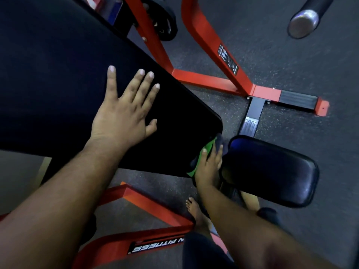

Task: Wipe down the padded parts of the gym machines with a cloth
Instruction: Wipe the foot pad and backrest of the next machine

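The right hand is pressing a green cloth against the lower end edge of the long back pad, its grip closed flat over the fabric with the fingers laid together rather than pinching; how much cloth is bunched underneath I cannot tell. The left hand is lying on top of the same pad, at about ten o'clock from the right hand, its grip spread wide and holding nothing. In my judgement it is bracing the pad so the wiping pressure at the edge meets something steady.

The cloth is sitting in the narrow gap between the back pad and the seat pad, which lies at about three o'clock from the right hand, just beside it. The edge of the pad appears to be the part being wiped now.

Both pads are looking like smooth black vinyl over foam: the back pad long, flat and round-cornered, the seat pad shorter, plumper and catching a bluish sheen. The red frame is painted steel tube, angular, resting on a dark speckled rubber floor. A bare foot is standing at six o'clock below the right hand.
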`<state>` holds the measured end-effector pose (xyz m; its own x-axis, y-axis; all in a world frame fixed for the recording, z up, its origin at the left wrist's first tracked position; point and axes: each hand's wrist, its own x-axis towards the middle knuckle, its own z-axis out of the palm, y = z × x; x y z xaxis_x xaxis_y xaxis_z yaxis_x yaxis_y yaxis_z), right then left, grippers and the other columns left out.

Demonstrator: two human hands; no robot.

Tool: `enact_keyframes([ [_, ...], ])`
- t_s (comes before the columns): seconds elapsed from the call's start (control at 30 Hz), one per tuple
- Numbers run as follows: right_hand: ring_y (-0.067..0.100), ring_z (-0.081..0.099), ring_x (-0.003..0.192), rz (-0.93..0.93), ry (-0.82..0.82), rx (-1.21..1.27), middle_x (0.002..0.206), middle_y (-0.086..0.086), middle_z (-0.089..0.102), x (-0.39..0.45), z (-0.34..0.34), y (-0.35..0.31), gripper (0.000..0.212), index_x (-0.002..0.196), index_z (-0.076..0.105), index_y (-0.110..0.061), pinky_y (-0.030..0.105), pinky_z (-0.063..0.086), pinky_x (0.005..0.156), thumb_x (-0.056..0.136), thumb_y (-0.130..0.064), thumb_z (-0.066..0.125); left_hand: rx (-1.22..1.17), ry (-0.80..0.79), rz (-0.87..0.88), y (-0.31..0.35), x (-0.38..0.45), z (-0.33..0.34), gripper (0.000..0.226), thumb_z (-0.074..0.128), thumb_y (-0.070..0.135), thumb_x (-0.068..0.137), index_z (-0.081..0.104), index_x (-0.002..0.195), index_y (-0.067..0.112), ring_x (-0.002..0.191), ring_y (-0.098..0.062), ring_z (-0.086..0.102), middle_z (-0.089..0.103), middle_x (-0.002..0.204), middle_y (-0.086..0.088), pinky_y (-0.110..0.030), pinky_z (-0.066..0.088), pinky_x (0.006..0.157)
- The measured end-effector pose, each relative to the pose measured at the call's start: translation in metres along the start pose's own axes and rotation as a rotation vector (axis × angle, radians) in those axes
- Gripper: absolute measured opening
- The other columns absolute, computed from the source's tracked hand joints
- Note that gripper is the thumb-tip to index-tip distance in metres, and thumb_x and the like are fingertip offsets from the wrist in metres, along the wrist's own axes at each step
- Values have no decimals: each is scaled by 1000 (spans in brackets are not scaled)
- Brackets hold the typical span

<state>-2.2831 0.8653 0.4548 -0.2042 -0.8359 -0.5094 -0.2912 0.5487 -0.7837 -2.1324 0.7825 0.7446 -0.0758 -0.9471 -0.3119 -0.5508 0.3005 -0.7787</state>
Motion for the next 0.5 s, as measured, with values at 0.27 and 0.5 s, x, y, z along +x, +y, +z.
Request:
enact_keyframes([
  [0.27,31,19,151,-17,54,6,169,-5,17,108,-3,-58,48,153,41,-34,43,17,121,106,-42,44,13,15,-6,1,0,4,82,-5,63,96,-16,160,13,156,-30,-15,-19,168,-15,-73,5,118],
  [0.5,30,-2,156,-211,-61,7,171,-7,4,-33,7,3,56,156,26,-42,48,7,125,102,-54,36,6,10,-10,0,2,2,82,-4,63,96,-17,159,12,156,-31,-17,-20,168,-16,-74,5,117],
])
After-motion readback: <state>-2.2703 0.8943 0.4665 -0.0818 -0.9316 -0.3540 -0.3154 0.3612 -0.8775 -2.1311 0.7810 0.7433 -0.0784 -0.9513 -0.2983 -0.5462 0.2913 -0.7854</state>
